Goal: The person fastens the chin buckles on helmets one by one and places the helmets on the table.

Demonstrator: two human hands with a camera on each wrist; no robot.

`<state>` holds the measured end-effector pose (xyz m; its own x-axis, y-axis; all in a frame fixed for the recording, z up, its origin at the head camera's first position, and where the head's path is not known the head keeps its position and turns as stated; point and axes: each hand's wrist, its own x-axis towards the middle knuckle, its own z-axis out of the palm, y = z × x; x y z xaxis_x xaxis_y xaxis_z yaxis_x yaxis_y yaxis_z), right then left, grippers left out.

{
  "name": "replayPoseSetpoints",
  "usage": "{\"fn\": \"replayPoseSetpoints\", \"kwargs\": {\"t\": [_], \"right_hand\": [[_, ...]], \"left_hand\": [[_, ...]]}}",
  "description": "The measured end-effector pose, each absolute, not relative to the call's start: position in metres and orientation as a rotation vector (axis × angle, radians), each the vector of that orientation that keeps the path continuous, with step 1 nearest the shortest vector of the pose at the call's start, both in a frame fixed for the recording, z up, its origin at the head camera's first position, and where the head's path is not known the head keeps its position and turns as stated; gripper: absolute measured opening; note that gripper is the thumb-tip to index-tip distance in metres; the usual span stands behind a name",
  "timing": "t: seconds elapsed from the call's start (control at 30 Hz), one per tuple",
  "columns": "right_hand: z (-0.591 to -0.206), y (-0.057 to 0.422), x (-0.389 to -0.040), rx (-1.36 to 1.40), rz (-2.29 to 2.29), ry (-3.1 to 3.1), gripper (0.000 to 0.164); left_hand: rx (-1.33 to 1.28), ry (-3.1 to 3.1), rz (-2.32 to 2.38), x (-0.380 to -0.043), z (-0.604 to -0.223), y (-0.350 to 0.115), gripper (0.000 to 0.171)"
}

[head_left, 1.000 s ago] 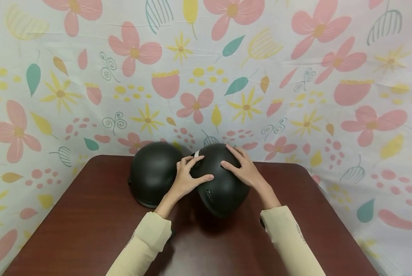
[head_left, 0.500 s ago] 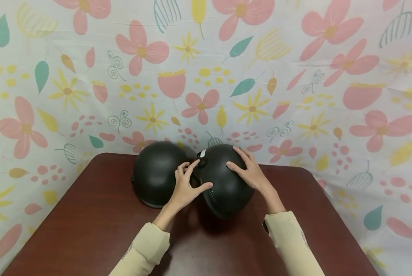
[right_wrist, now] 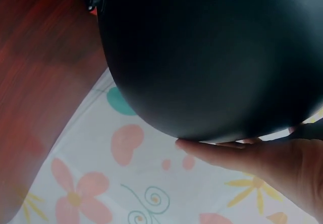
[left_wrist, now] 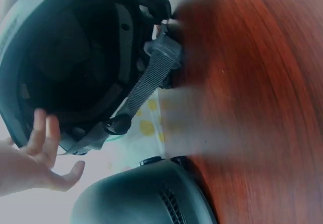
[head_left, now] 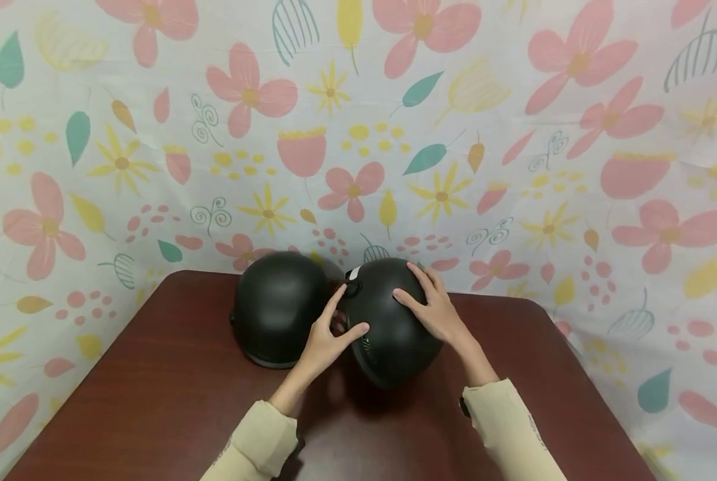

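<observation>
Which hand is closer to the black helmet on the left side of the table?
The left hand: it is by the gap between that helmet and the tilted helmet. The right hand rests on the tilted helmet's opposite side, farther away.

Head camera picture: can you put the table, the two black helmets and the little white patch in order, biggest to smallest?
1. Table, largest.
2. Helmet on the left and helmet on the right: they look about alike, so I won't rank them.
3. White patch, smallest.
</observation>
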<state>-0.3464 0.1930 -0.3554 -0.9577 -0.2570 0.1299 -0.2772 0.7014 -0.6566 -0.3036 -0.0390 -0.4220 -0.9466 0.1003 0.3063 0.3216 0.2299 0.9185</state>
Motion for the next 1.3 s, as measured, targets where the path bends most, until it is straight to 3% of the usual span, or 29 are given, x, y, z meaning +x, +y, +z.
{"fn": "replayPoseSetpoints", "kwargs": {"t": [0.37, 0.67, 1.3], "right_hand": [[-0.35, 0.192, -0.347, 0.393, 1.206, -2.846, 0.075], [-0.362, 0.201, -0.341, 0.294, 1.297, -2.76, 0.073], [-0.356, 0.205, -0.338, 0.264, 1.389, -2.789, 0.074]], "left_hand": [[-0.465, -2.18, -2.043, -0.298, -0.398, -0.034, 0.079], [-0.588, -2.156, -2.157, -0.302, -0.411, -0.029, 0.071], [-0.585, -2.168, -2.366, -0.298, -0.414, -0.034, 0.081]]}}
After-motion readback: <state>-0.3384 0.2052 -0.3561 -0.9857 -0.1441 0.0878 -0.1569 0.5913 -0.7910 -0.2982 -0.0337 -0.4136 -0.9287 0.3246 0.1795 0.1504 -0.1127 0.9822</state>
